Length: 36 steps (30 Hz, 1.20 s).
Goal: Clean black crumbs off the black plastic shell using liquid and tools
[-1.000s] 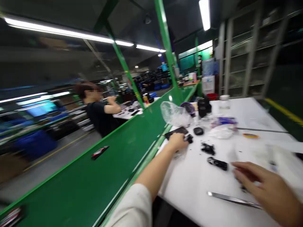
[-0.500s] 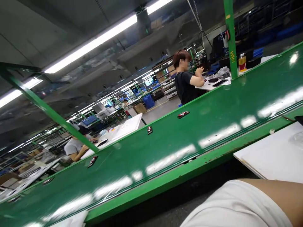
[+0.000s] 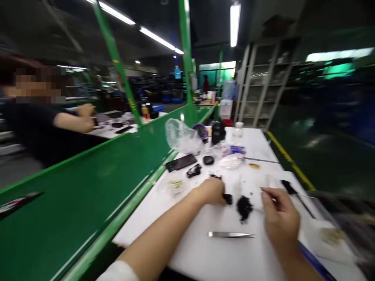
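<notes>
My left hand (image 3: 211, 191) reaches over the white tabletop (image 3: 196, 249), fingers curled downward. A small black piece (image 3: 228, 199) shows beside its fingertips; whether it is gripped is unclear. To the right, my right hand (image 3: 281, 214) has thumb and forefinger pinched together, and what lies between them is too small to name. Between the hands lies a heap of small black parts (image 3: 244, 207). Closer to me, metal tweezers (image 3: 231, 234) rest flat with the tips to the right. A black rounded object (image 3: 208, 160) and a dark flat phone-like slab (image 3: 181, 162) lie beyond my left hand.
A green conveyor belt (image 3: 88, 199) runs along the left, carrying a dark flat item (image 3: 17, 203). Clear plastic bags (image 3: 184, 138), a small white bottle (image 3: 238, 129) and a black container (image 3: 218, 132) stand at the back. Across the belt sits a co-worker (image 3: 29, 117).
The view has swung right and down from the conveyor to the white tabletop. Both my hands have come into view over the parts. Only a sleeve and upper arm showed before.
</notes>
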Tool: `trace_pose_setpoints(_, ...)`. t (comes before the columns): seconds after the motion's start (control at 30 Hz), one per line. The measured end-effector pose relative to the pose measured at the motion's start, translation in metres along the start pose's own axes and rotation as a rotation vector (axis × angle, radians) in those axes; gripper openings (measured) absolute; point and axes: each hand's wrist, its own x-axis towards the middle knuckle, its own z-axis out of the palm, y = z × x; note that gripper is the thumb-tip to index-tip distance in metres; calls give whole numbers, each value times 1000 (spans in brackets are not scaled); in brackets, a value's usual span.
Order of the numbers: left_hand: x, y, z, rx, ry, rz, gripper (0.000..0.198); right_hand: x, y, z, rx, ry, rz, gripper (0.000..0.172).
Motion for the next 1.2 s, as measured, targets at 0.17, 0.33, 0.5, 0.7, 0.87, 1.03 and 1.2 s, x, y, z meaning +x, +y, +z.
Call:
trace_pose_setpoints(0.17, 9, -16, -9, 44, -123, 125, 24, 8, 8, 21, 30, 45, -39, 25)
trace_pose_setpoints(0.33, 5, -28, -17, -162, -156, 110, 10, 0, 6, 24, 11, -24, -81, 21)
trace_pose_setpoints(0.5, 5, -20, -21, -735, -171, -3, 42, 11, 4, 12, -16, 208, -85, 24)
trace_pose_setpoints(0.7, 2, -18, -25, -740, -179, -80, 26, 33, -16, 24, -336, -402, 158, 46)
trace_pose_setpoints(0.87, 4, -21, -24, -751, -145, -36, 29, 34, -5, 53, -401, -453, 157, 58)
trace_pose_setpoints(1.03, 4, -20, -23, -820, -150, -46, 30, 31, 11, 62, -311, -431, 139, 24)
trace_pose_setpoints(1.2, 3, -19, -21, -901, -251, -111, 24, 37, 3, 43, 24, -371, 158, 34)
